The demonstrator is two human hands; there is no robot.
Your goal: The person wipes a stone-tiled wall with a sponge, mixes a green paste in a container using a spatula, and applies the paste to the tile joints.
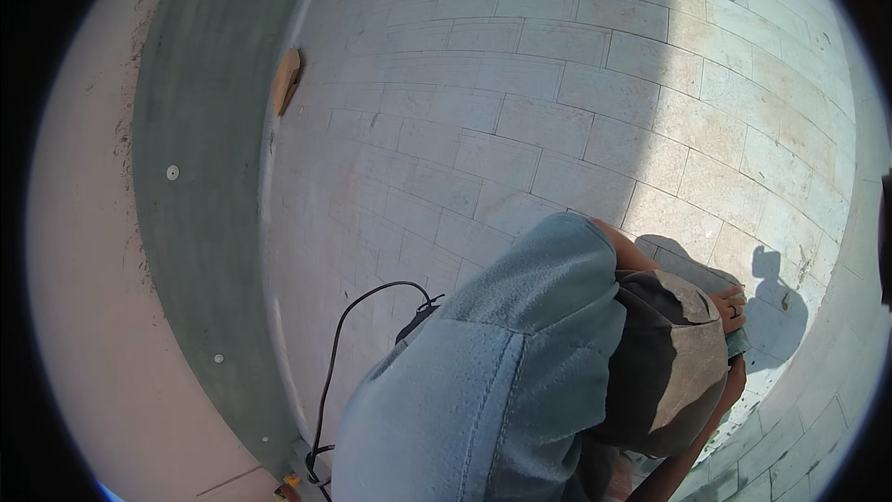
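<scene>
My left hand, with a ring on one finger, rests on a small grey-green piece that looks like cloth, low over the sunlit paving. Its fingers curl over the piece's top; the palm is hidden. My right forearm reaches up from the lower edge, and its wrist ends beside the same piece. The right fingers are hidden behind brown fabric, which looks like a bent knee and stands between the arms. A light blue sleeve covers much of my left arm.
Grey-white paving tiles spread ahead, part shaded, part sunlit. Along the left runs a green band with white round discs beside a pale surface. A folded brown piece, perhaps cardboard, lies by it. A black cable loops near my left side.
</scene>
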